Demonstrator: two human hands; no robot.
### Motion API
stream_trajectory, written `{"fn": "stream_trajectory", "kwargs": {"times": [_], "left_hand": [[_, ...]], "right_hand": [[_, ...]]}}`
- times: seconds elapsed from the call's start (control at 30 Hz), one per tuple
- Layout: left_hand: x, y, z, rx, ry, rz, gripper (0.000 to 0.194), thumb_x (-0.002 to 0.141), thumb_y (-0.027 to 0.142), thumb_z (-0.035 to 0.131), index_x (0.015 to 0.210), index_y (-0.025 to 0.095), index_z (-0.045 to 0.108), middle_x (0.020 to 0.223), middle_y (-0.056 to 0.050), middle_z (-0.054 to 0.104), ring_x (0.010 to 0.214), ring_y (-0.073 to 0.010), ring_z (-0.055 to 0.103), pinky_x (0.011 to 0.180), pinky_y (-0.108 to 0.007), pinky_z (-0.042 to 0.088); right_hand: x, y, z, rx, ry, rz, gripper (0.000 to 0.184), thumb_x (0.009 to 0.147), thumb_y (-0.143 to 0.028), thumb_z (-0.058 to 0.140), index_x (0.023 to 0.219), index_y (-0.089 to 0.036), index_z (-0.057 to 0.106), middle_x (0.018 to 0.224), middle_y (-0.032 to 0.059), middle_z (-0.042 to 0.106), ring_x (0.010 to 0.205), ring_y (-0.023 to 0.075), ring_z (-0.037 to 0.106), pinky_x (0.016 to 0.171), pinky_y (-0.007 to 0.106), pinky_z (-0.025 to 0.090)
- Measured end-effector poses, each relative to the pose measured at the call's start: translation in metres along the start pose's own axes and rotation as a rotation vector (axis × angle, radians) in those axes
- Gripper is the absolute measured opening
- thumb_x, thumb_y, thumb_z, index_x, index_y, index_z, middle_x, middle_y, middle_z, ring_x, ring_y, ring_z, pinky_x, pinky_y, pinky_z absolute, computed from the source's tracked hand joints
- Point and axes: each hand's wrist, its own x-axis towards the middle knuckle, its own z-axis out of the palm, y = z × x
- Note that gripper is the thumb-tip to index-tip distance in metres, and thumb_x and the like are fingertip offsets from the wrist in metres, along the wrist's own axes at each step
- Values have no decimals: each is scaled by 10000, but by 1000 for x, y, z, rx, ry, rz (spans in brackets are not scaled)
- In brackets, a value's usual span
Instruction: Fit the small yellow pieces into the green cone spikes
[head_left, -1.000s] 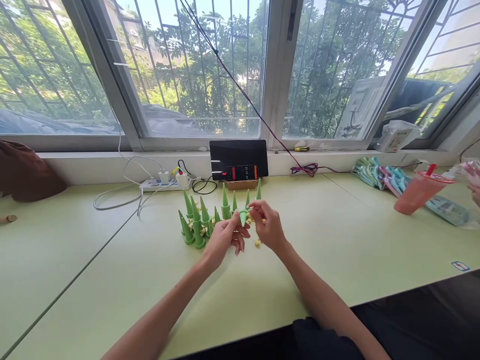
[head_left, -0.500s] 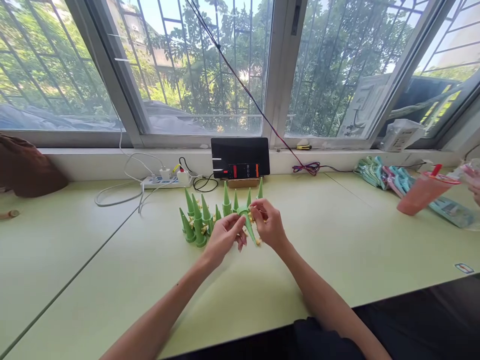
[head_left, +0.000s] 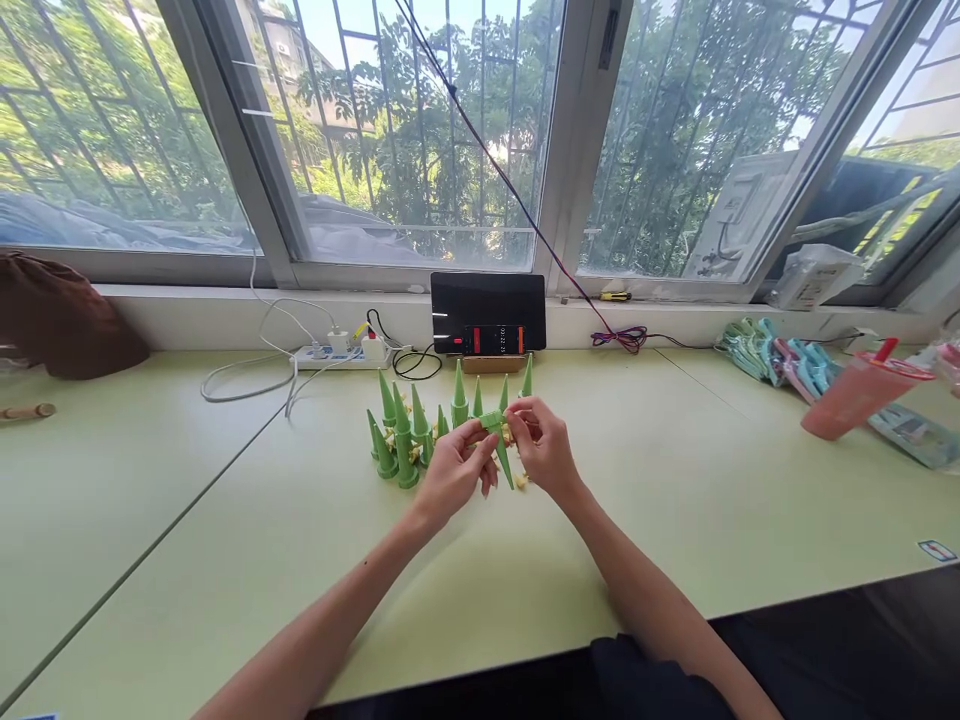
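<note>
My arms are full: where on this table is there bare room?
Bare tabletop lies between the right hand and the red cup, and left of the left forearm. It's crowded around the green cones, and behind them by the tablet and power strip.

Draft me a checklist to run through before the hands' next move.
1. Left hand has a grip on the held cone: ok, fingers are at its wide end.
2. Held cone is off the table: ok, its tip points downward between the hands.
3. Right hand has a yellow bit in its fingertips: cannot tell, they are at the cone's wide end but too small to read.
4. Standing cones are upright: ok for those in view.
5. Yellow bits are gathered in one place: not ok, they lie scattered among the cones and near the right hand.
6. Cup is clear of both hands: ok, it is far to the right.
</note>
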Motion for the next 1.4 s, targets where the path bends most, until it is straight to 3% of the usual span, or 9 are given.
{"fn": "stream_trajectory", "kwargs": {"times": [0.27,0.37,0.47,0.53,0.7,0.83,1.27,1.4], "left_hand": [[0,-4,-1,0,-11,0,329,851,441,641,782,173,464,642,27,563,421,-99,555,361,-213,416],[-1,-4,-1,-49,-6,-16,346,851,444,639,1011,159,526,696,22,580,430,-103,557,364,-224,433],[-3,-3,0,-93,-16,-48,559,856,443,635,1310,186,434,657,45,557,417,-98,527,370,-217,430],[-3,-2,0,-127,-31,-78,618,861,444,630,1378,207,388,623,62,524,404,-85,489,365,-203,406],[-4,-4,0,-242,-91,-152,619,863,444,631,1403,257,393,693,46,540,402,-38,393,365,-167,332],[-3,-8,-1,-287,-106,-178,647,847,444,652,1413,249,408,592,81,451,399,-41,348,367,-160,303],[-2,-7,-3,-362,-132,-259,612,826,418,685,1368,232,470,584,51,496,421,-70,432,362,-170,273],[-2,-7,-3,-355,-107,-236,561,818,426,690,1317,266,491,714,26,567,433,-47,407,363,-164,250]], "right_hand": [[-1,-2,-1,-19,2,-19,160,931,-373,519,912,-215,528,667,-19,570,549,126,574,563,255,519],[-2,-3,-2,-21,-1,-22,166,924,-378,531,912,-213,532,677,-14,583,568,133,603,563,256,519],[-2,-4,-3,-3,-17,-15,161,914,-376,551,923,-215,537,652,-23,573,564,135,610,552,254,518],[-3,-4,-4,17,-28,-19,161,911,-374,560,938,-216,543,623,-36,551,541,130,600,544,254,516],[-3,-4,-6,39,-56,-38,172,939,-384,517,969,-217,546,594,-46,545,508,119,576,514,244,480],[-3,-7,-6,8,-72,-58,165,932,-375,526,983,-219,543,593,-48,546,516,123,585,527,249,487],[-3,-9,-3,14,-79,-71,194,900,-387,574,984,-212,563,568,-61,505,493,111,540,511,242,485],[0,-7,-6,17,-50,-56,238,958,-426,464,977,-209,559,586,-43,529,494,112,532,509,236,458]]}}
